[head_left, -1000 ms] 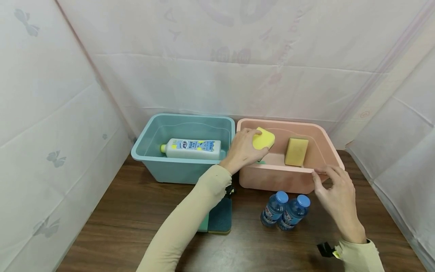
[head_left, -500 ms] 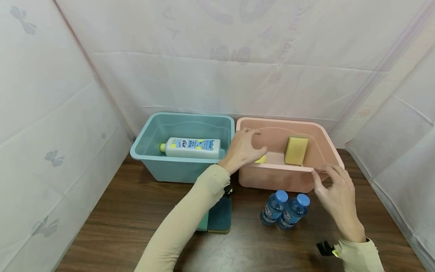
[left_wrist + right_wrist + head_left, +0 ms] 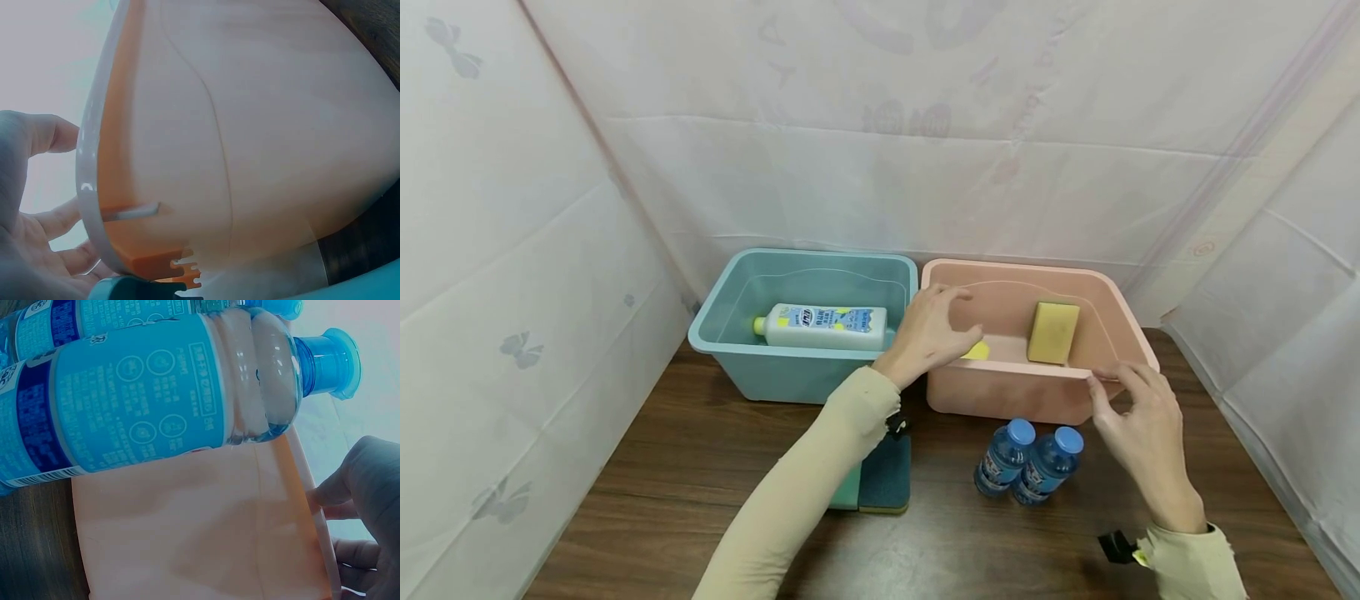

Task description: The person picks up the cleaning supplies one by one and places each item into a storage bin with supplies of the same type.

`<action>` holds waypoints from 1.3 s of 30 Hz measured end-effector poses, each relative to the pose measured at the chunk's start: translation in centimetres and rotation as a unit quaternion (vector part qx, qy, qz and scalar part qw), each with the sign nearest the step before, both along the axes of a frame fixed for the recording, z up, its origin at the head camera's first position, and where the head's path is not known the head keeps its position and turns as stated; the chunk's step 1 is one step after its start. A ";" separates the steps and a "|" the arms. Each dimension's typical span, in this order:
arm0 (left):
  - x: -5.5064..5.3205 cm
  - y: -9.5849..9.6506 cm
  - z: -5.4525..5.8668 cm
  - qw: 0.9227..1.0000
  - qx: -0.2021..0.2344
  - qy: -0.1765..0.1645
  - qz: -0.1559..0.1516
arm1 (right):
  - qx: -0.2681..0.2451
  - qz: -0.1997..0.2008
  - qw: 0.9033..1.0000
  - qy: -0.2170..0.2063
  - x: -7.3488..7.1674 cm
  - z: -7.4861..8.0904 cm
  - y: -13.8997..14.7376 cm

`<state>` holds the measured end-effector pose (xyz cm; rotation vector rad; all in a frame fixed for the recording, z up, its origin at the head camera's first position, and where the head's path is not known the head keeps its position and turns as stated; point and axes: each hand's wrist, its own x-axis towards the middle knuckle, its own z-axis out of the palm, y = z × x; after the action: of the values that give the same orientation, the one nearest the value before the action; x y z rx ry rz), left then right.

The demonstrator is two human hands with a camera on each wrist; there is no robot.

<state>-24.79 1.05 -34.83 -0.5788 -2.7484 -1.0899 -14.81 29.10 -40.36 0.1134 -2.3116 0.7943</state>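
My left hand (image 3: 928, 333) is over the left end of the pink plastic bin (image 3: 1007, 392), thumb and fingers apart with nothing between them. Below the thumb, part of a yellow sponge (image 3: 977, 351) shows inside this bin; the hand and front wall hide the rest. A second yellow sponge (image 3: 1053, 333) leans against the back wall. My right hand (image 3: 1142, 425) pinches the bin's front rim near its right corner. In the right wrist view, the thumb (image 3: 337, 487) lies on the near side of the rim with the fingers beyond it.
Left of the pink bin stands a blue-green bin (image 3: 797, 375) holding a white bottle (image 3: 823, 327) with a yellow cap. Two small blue-capped water bottles (image 3: 1003, 458) stand in front of the pink bin. A dark green scouring sponge (image 3: 885, 475) lies beside the left forearm.
The left hand has let go of the yellow sponge, which has dropped into the pink bin, and has drawn back slightly to the left. The right hand stays at the rim.
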 end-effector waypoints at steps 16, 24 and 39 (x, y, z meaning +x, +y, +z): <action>1.1 -0.9 0.0 1.000 0.015 0.020 -0.013 | 0.000 0.007 1.000 0.007 -0.1 0.0 0.0; 2.2 -1.3 0.1 1.000 0.018 0.012 -0.009 | 0.005 0.008 1.000 0.009 0.0 0.1 0.1; 4.1 -2.1 -0.3 0.999 0.042 0.004 -0.016 | 0.008 0.000 1.000 -0.001 0.2 0.0 0.3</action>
<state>-20.70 -1.06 -35.12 -0.6173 -2.6798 -1.2020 -14.60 29.44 -40.38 0.1200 -2.3197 0.7760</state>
